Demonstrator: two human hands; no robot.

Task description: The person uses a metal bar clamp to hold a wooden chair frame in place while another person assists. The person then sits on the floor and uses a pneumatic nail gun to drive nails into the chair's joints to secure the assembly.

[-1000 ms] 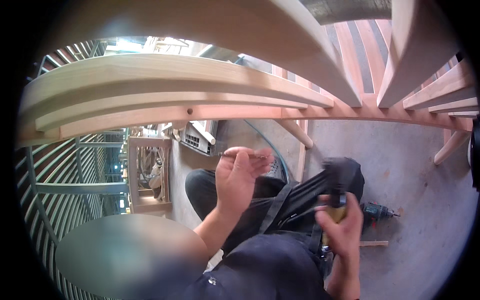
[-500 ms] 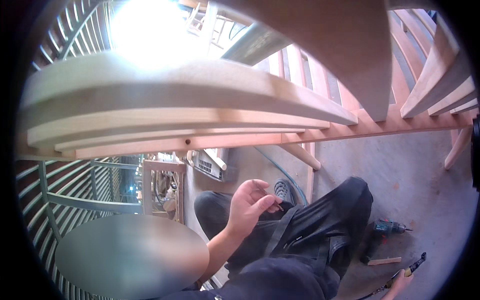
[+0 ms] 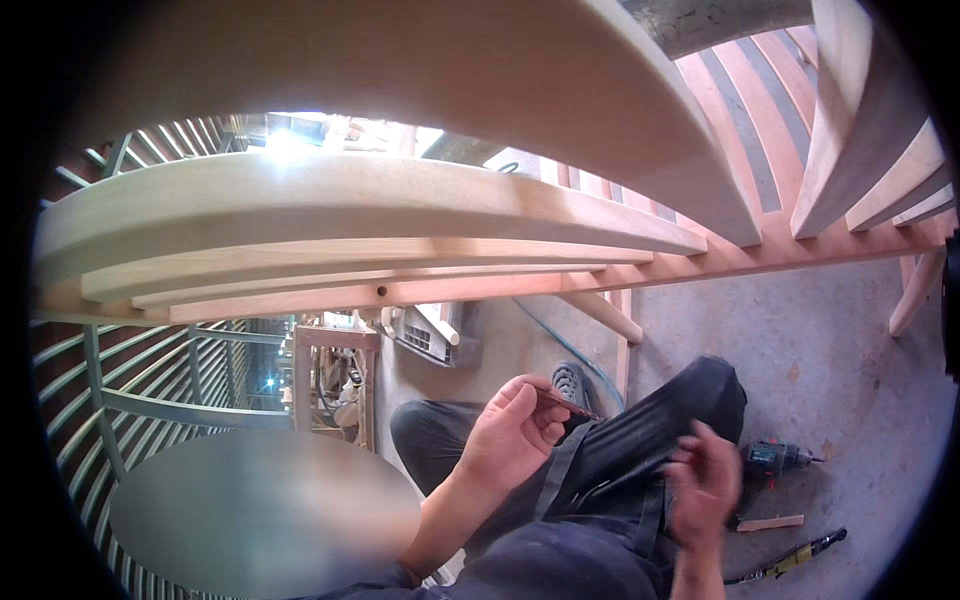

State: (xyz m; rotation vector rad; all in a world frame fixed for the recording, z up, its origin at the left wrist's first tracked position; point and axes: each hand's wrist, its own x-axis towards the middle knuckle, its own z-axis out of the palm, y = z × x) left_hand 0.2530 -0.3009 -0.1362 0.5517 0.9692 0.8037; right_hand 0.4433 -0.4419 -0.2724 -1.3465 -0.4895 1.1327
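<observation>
Over my lap, my left hand [image 3: 515, 430] is closed on a thin, dark, rod-like piece [image 3: 567, 402] that sticks out past the fingertips; its exact kind is too small to make out. My right hand [image 3: 705, 480] is raised near my right knee, a little blurred, its fingers loosely bent and apart with nothing seen in them. A yellow-and-black angled-head tool [image 3: 800, 557], like an air ratchet, lies on the floor beside the right forearm. Farther up, a dark cordless drill [image 3: 775, 457] rests on the floor, a wood strip [image 3: 770, 523] near it.
A wooden frame with curved slats [image 3: 380, 205] spans the view above my lap, its rail [image 3: 480, 287] showing a dark hole. A wooden leg [image 3: 605, 317] slopes down from it. Metal racks [image 3: 180, 395] stand at left. A hose [image 3: 570, 345] runs along the concrete floor [image 3: 850, 360].
My right hand has let go of the yellow-and-black tool and come up toward my lap. The left hand has turned, showing more of the thin piece. My view has shifted slightly.
</observation>
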